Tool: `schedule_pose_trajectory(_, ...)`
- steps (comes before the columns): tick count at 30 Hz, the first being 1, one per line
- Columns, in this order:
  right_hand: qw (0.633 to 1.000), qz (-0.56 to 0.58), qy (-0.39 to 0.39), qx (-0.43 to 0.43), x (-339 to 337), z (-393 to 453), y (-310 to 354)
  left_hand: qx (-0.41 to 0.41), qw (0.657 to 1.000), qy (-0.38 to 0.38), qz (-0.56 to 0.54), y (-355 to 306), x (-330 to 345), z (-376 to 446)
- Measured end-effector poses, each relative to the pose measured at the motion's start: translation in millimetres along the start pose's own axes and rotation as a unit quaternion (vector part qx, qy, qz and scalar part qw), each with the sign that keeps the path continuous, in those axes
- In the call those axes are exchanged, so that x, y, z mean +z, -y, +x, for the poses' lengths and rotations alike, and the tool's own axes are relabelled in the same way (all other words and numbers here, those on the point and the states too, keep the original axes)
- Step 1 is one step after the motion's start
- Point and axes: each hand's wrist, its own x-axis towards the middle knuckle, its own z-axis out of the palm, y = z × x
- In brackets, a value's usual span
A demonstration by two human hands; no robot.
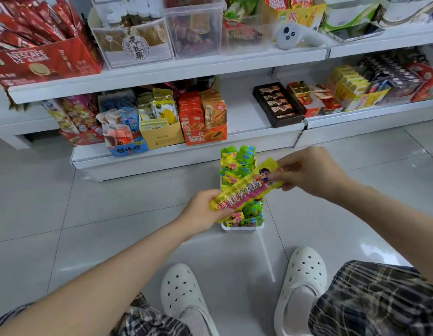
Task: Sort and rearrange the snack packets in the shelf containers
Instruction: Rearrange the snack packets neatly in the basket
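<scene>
Near the centre of the frame, both hands hold one long yellow-and-pink snack packet stretched between them. The left hand grips its lower-left end; the right hand pinches its upper-right end. The packet hangs tilted just above a narrow white plastic container that stands on the grey tiled floor, packed with green and yellow packets set on end.

This looks like the sorting step: one packet picked out and being checked or oriented. The next move probably calls for turning it upright and sliding it into a gap among like-coloured packets, or setting it aside if it belongs elsewhere.

The container's middle is hidden behind the held packet, so free space inside cannot be judged. The white shelves across the upper frame carry many boxes, their far rows blurred and the top cut off.
</scene>
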Motion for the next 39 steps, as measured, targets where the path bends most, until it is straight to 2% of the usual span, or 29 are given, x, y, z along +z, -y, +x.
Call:
schedule_pose_trajectory(3, 0.992, -0.089, -0.003, -0.091, 16, -2, -13, -0.028, 0.998, 0.020, 0.060, 30, 12, 15)
schedule_pose_trajectory(5, 0.987, -0.118, -0.003, -0.113, 23, 5, -27, -0.029, 0.992, 0.032, 0.115, 50, 22, 22)
schedule_pose_trajectory(8, 0.977, -0.166, 0.004, -0.133, 31, 13, -48, -0.050, 0.970, -0.010, 0.240, 79, 27, 32)
schedule_pose_trajectory(11, 0.970, -0.172, 0.004, -0.173, 35, 14, -61, -0.059, 0.958, -0.026, 0.280, 102, 30, 41)
schedule_pose_trajectory(16, 0.964, -0.146, 0.016, -0.221, 34, 14, -77, -0.021, 0.960, -0.066, 0.272, 109, 40, 59)
schedule_pose_trajectory(19, 0.963, -0.136, 0.027, -0.231, 34, 14, -82, -0.007, 0.971, -0.090, 0.220, 112, 43, 67)
schedule_pose_trajectory(22, 0.963, -0.131, 0.031, -0.235, 37, 18, -87, 0.004, 0.975, -0.049, 0.216, 113, 44, 75)
schedule_pose_trajectory(28, 0.963, -0.148, 0.019, -0.223, 64, 26, -98, -0.025, 0.976, -0.017, 0.217, 104, 34, 105)
schedule_pose_trajectory(35, 0.952, -0.226, -0.048, -0.202, 107, 25, -114, -0.021, 0.983, 0.003, 0.185, 112, 16, 117)
schedule_pose_trajectory(39, 0.941, -0.277, -0.020, -0.191, 145, 23, -111, -0.034, 0.988, 0.010, 0.150, 117, 15, 115)
